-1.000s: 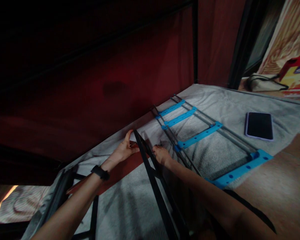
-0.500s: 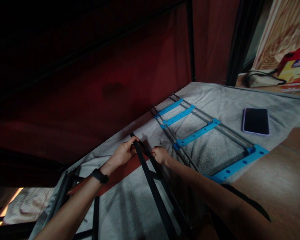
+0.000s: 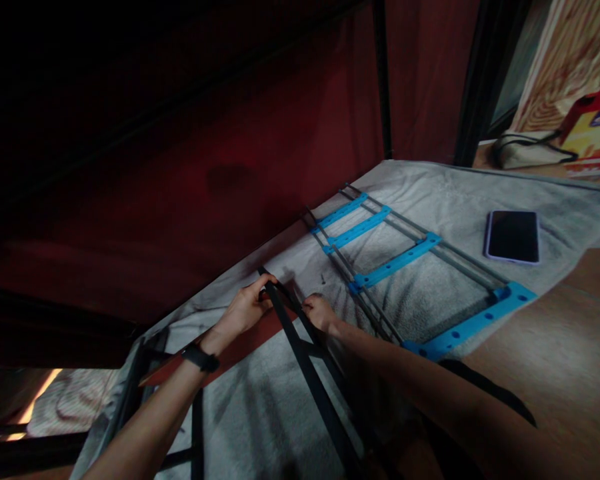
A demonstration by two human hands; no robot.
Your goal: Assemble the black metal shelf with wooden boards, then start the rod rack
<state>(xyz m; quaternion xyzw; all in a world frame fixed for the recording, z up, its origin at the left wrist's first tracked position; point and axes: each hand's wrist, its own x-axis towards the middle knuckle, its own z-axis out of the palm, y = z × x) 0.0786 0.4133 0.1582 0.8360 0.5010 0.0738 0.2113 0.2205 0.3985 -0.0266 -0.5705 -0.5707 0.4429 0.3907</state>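
Grey cloth [image 3: 480,193], soft and rumpled, covered the floor under a smooth dark red panel [image 3: 290,153] at 11-12 o'clock. Clock = mid-view. Change over the last second: my left hand [image 3: 245,308], 7-8 o'clock, went from touching the tip of the black frame [image 3: 304,363] to lapping over it, and that end dropped a touch. My read: end better braced against a push from the right.

Grip: left closed round the frame end. Right hand [image 3: 320,312], 5-6 o'clock, curled tight against the frame's other side; couldn't tell if it pinched anything small.

Frame ran from near centre down to 5 o'clock: two straight, flat-sided, matte bars, crosspiece between. Flat red-brown board [image 3: 253,337] lay below my left hand. Second black frame [image 3: 197,420], similar bars, at 7. Rack [image 3: 397,262] at 2-4: thin grey rods, bright blue plastic-looking rungs with round holes. Phone [image 3: 513,237], glossy black slab with a pale purple edge, flat on the cloth at 3.
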